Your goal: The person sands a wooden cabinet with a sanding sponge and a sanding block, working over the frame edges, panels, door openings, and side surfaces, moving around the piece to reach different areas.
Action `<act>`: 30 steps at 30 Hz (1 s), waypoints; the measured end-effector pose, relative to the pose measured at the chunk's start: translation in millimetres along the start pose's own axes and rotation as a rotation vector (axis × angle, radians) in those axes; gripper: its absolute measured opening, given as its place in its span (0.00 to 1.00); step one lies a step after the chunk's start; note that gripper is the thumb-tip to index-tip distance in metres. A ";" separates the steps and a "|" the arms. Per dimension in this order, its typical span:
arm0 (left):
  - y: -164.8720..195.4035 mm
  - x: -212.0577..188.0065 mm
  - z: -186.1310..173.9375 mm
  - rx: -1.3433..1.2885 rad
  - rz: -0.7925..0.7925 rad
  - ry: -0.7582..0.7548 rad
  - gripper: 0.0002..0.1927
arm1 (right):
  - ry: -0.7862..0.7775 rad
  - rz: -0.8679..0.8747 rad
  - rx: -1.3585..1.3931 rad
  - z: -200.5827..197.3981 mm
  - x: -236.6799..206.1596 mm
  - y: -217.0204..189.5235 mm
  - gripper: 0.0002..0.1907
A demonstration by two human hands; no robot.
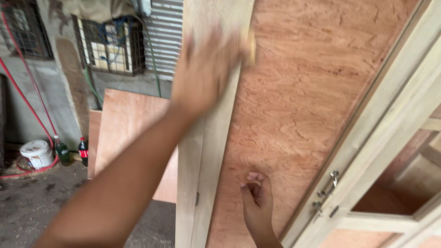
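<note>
1. Nearest, the right hand rests loosely curled, holding nothing, its fingertips touching the lower part of the reddish plywood panel; it steadies best with light pressure.
2. The left hand, blurred, presses flat on the pale wooden frame strip along the panel's left edge, perhaps with a small pad beneath; even strokes along the grain suit it.
3. Farther off, a plywood sheet leans on the wall.

Head cam, close-up, facing wooden cabinet side
</note>
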State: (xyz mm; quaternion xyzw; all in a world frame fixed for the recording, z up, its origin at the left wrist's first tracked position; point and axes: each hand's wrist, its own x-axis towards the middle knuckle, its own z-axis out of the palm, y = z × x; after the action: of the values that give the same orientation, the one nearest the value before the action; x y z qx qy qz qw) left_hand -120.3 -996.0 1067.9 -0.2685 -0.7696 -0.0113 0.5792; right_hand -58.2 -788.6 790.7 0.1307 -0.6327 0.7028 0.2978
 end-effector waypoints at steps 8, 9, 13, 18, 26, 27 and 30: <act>26.6 -13.7 -20.7 -0.002 0.159 0.001 0.27 | 0.004 0.119 -0.071 -26.1 -39.8 -12.2 0.15; 32.0 -37.2 -15.4 0.039 0.203 -0.089 0.29 | -0.003 0.123 -0.068 -29.9 -46.1 -10.8 0.15; 58.3 -145.5 16.7 0.012 0.349 -0.477 0.34 | -0.022 0.231 -0.067 -49.6 -83.3 -0.2 0.13; 92.4 -252.5 65.2 -0.046 0.519 -0.767 0.36 | 0.001 0.451 -0.165 -86.1 -146.1 11.2 0.15; 146.2 -396.5 123.1 -0.329 0.425 -1.113 0.23 | 0.126 0.647 -0.292 -125.3 -208.9 43.3 0.17; 148.2 -411.2 127.3 -0.394 0.408 -1.036 0.24 | 0.159 0.645 -0.297 -127.4 -214.5 46.7 0.17; 144.1 -425.9 136.4 -0.573 0.315 -1.011 0.26 | 0.245 0.628 -0.339 -122.7 -225.6 53.7 0.17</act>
State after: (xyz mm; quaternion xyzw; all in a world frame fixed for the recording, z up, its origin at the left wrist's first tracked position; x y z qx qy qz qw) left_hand -100.9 -998.3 598.5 -0.4969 -0.8669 -0.0032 0.0409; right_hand 112.0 -728.3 600.4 -0.2057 -0.7090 0.6556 0.1588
